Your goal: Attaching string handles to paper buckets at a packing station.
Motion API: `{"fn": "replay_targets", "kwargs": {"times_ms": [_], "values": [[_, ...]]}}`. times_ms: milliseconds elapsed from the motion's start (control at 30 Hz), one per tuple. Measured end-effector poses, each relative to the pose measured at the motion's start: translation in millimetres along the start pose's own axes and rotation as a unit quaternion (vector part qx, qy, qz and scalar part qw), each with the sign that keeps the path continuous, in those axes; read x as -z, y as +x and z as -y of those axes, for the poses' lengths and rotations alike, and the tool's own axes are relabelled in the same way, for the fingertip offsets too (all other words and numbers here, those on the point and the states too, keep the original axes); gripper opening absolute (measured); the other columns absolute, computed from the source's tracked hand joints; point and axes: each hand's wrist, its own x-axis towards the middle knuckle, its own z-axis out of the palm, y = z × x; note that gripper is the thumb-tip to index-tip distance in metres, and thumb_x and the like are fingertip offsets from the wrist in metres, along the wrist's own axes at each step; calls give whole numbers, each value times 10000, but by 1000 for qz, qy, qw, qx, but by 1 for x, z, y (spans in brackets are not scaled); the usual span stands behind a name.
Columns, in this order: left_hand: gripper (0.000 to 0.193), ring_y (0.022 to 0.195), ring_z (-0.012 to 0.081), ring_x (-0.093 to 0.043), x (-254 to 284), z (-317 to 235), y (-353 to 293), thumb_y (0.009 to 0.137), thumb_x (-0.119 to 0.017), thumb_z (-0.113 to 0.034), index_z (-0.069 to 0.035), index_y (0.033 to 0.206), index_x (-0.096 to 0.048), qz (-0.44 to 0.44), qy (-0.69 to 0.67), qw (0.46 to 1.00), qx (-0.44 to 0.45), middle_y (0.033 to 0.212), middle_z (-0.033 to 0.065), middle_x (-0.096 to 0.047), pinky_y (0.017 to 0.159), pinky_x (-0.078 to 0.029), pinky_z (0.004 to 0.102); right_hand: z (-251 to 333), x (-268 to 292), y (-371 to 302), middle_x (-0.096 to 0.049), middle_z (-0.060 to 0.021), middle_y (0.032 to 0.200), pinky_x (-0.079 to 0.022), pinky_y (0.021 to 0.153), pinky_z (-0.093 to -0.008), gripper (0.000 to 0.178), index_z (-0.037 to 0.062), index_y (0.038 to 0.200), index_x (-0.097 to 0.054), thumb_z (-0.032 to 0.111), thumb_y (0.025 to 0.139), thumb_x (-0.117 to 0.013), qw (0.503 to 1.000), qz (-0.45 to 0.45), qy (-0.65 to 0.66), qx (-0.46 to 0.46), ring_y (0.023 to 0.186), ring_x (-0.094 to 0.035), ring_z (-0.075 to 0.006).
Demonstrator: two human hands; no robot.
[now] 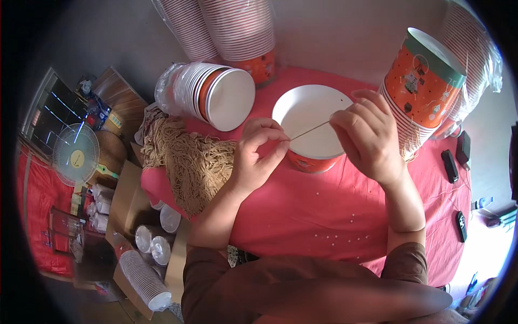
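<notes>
A thin tan cord [310, 131] is stretched between my two hands above a paper bucket. My left hand [259, 154] pinches its lower left end between thumb and fingers. The other end is in the curled fingers of my right hand [372, 135], held slightly higher. Below them stands the paper bucket [307, 102], upright, white inside and orange outside, with a small dark hole near its rim. Its right side is partly covered by my right hand. Left of my left hand lies a big tangle of tan cords [199, 162].
Small white dots [345, 237] are scattered over the red tablecloth [286, 210]. Nested buckets [232, 100] lie on their side at the left. An orange bucket stack [423, 81] stands right. Black devices [449, 166] sit at the right edge. An open carton [127, 197] holds wrapped cups.
</notes>
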Motion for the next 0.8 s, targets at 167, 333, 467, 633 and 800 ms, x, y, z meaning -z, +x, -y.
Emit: {"fn": "replay_targets", "kwargs": {"times_ms": [167, 333, 467, 633, 800], "values": [[82, 987, 245, -584, 0, 2, 1, 808, -748, -70, -55, 877, -706, 7, 55, 998, -38, 987, 78, -635, 862, -470, 363, -12, 16, 2, -588, -61, 780, -497, 804, -416, 181, 48, 925, -609, 33, 777, -712, 998, 9, -48, -32, 746, -608, -255], [92, 998, 250, -566, 2, 4, 2, 796, -756, -93, -66, 872, -711, 23, 61, 997, -38, 993, 74, -634, 895, -444, 374, -17, 12, -1, -593, -68, 774, -500, 787, -414, 175, 50, 937, -615, 39, 791, -710, 998, -10, -58, -28, 735, -610, -262], [85, 1063, 227, -567, 6, 1, 5, 826, -729, -77, -38, 900, -718, 51, 78, 995, -34, 1045, 92, -644, 931, -449, 365, -18, 11, -2, -591, -74, 770, -498, 735, -403, 175, 45, 938, -617, 42, 794, -714, 998, -10, -57, -38, 741, -616, -269], [94, 1085, 231, -577, 8, 1, 3, 841, -710, -69, -38, 929, -723, 30, 47, 998, 6, 1062, 87, -652, 957, -446, 364, -18, 11, -1, -589, -78, 768, -492, 709, -400, 181, 41, 940, -616, 35, 791, -719, 998, -11, -48, -39, 745, -620, -275], [86, 1059, 247, -565, 3, 1, 4, 825, -724, -71, -56, 908, -709, 30, 59, 997, -45, 1065, 80, -650, 924, -448, 377, -17, 10, -1, -588, -81, 766, -494, 706, -403, 190, 40, 941, -616, 27, 784, -723, 998, -14, -47, -33, 744, -620, -280]]}}
